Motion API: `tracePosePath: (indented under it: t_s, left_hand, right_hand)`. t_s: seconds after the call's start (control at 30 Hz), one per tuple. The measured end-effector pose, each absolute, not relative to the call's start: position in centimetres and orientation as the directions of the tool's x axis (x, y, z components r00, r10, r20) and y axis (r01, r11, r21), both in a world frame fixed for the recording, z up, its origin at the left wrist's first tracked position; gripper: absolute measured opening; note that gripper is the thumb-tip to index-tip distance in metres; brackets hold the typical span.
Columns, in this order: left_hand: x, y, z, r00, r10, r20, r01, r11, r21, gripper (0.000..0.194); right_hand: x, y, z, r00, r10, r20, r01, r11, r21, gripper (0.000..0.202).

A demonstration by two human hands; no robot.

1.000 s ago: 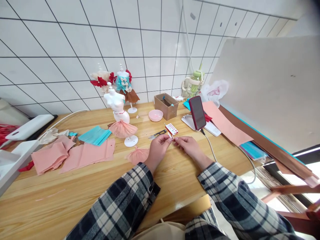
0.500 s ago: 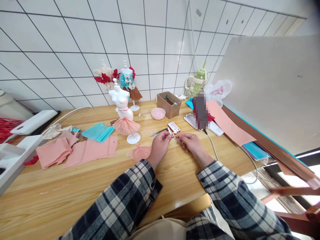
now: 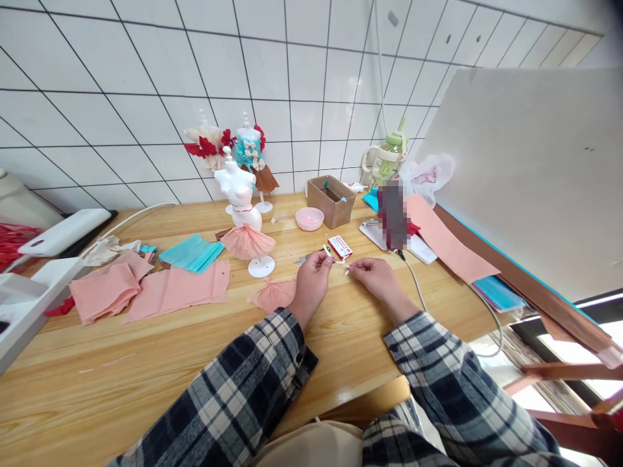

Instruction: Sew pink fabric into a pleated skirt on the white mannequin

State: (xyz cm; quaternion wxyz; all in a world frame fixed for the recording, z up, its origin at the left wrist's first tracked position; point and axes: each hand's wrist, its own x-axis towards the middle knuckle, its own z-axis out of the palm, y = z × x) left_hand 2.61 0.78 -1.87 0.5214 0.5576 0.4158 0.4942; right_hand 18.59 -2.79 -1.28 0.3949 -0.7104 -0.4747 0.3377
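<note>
Between my hands runs a thin white strip (image 3: 342, 262), too small to make out what it is. My left hand (image 3: 311, 283) pinches one end of it between thumb and fingers. At the other end, my right hand (image 3: 378, 280) pinches it with its fingertips. Just beyond the hands lie a small red-and-white box (image 3: 340, 246) and scissors (image 3: 307, 257), partly hidden by my left hand. A gathered pink piece of cloth (image 3: 272, 295) rests beside my left wrist. Behind it stands a small white dress form (image 3: 237, 185) with a gathered pink skirt (image 3: 248, 242) low around its stand.
Pink sheets (image 3: 180, 292) and blue sheets (image 3: 192, 253) lie to the left. Further back are two dressed forms, a pink bowl (image 3: 309, 219), a cardboard box (image 3: 331, 204) and a green bottle (image 3: 390, 159). A cable (image 3: 413, 282) crosses the table on the right.
My hands have drawn slightly apart, and the white strip now shows stretched between them. The view has shifted slightly.
</note>
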Motion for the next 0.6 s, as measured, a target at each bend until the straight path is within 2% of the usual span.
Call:
tracePosePath:
  t_s: [0.17,0.37,0.6]
  left_hand:
    - [2.8,0.6,-1.7,0.148,0.981,0.128,-0.047,-0.122,0.991,0.007]
    - [2.7,1.0,-2.4,0.094,0.990,0.104,-0.089,-0.096,0.991,0.009]
    - [2.4,1.4,-2.8,0.029,0.998,0.062,-0.174,-0.056,0.983,0.015]
  right_hand:
    - [19.5,-3.0,-1.6,0.298,0.954,-0.040,0.698,-0.246,-0.672,0.023]
    - [19.2,-2.8,-1.5,0.293,0.956,-0.030,0.766,-0.253,-0.591,0.020]
    - [19.8,-2.9,-1.5,0.276,0.961,-0.003,0.795,-0.230,-0.562,0.025]
